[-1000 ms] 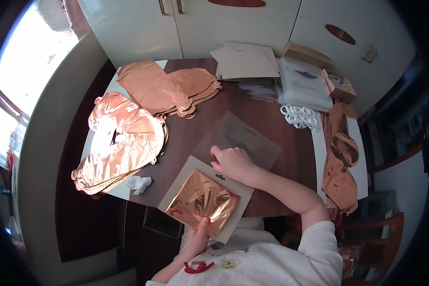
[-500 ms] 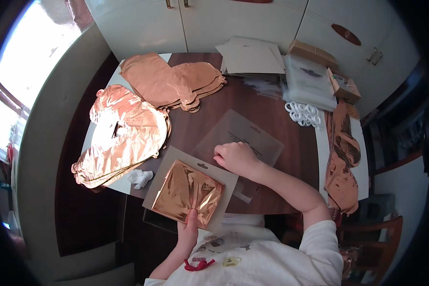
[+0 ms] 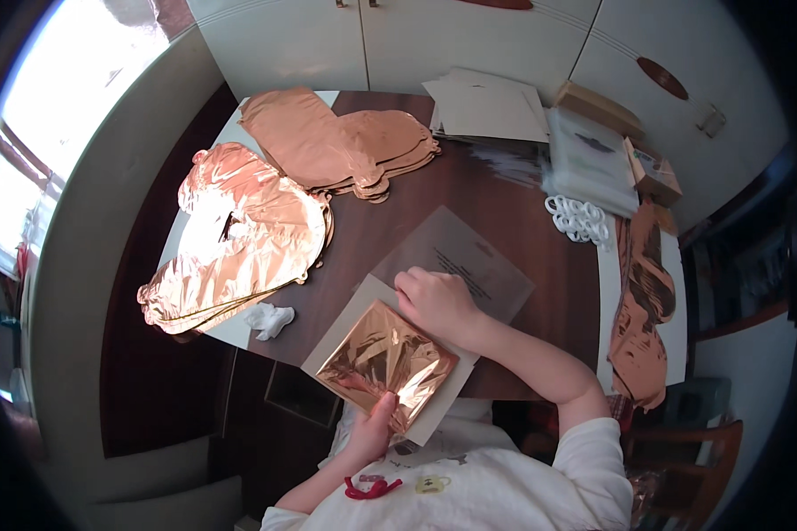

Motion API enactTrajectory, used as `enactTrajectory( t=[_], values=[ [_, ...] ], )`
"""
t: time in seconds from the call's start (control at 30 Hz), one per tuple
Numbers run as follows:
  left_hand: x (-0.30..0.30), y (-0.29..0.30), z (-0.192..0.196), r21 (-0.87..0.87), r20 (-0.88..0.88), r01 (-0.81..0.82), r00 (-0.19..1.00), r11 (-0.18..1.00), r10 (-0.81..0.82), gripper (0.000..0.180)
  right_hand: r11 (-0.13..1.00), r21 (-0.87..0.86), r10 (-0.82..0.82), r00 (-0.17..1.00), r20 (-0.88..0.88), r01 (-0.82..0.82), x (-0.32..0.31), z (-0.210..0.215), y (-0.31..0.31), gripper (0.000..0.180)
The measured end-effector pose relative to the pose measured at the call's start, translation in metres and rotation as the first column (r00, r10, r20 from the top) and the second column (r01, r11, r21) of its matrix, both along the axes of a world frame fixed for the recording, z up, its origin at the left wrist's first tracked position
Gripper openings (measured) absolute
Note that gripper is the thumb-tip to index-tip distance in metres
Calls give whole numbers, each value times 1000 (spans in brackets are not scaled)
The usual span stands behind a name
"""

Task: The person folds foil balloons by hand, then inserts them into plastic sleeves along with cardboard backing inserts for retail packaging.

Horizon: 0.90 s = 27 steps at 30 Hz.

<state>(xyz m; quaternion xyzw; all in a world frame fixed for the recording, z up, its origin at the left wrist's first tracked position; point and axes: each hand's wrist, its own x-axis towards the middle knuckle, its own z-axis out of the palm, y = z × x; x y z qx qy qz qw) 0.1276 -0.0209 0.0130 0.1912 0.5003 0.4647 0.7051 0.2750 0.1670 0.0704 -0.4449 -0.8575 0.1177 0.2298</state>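
My left hand (image 3: 376,429) grips a grey backing card (image 3: 427,431) with a folded copper-coloured foil balloon (image 3: 388,354) lying on it, its thumb pressed on the foil near the lower edge. The card is tilted over the table's front edge. My right hand (image 3: 436,303) is closed, its fingers curled in over the card's upper edge. Whatever those fingers may hold is hidden. Beneath and beyond that hand lies a clear plastic bag (image 3: 496,281) with dark print, flat on the table.
Stacks of flat foil balloons (image 3: 266,234) cover the table's left side, with crumpled white paper (image 3: 268,320) close by. At the back right are grey cards (image 3: 491,111), a stack of plastic bags (image 3: 589,164), a small box (image 3: 653,173) and white rings (image 3: 578,219). Further foil (image 3: 638,310) lies along the right edge.
The card with the folded balloon has moved right, closer to my right hand, which now overlaps its upper edge. The whole view has shifted slightly.
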Motion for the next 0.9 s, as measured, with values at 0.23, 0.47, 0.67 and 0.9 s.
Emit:
enactTrajectory(
  t=[0.23, 0.47, 0.67, 0.9],
  values=[
    [-6, 1, 3, -132, 80, 54, 996, 990, -43, 38, 993, 118, -30, 998, 57, 23, -8, -1, -2, 10],
    [-13, 5, 1, -158, 100, -17, 994, 987, 33, 41, 984, 177, -14, 998, 68, 2, -9, 0, -2, 8],
    [-25, 5, 3, -159, 144, 38, 989, 987, -15, 40, 985, 175, -17, 999, 52, 7, -6, -6, -2, 8],
    [-20, 6, 1, -167, 140, 23, 990, 986, 1, 42, 991, 135, 13, 1000, 25, -17, -9, -5, -6, 10]
  ],
)
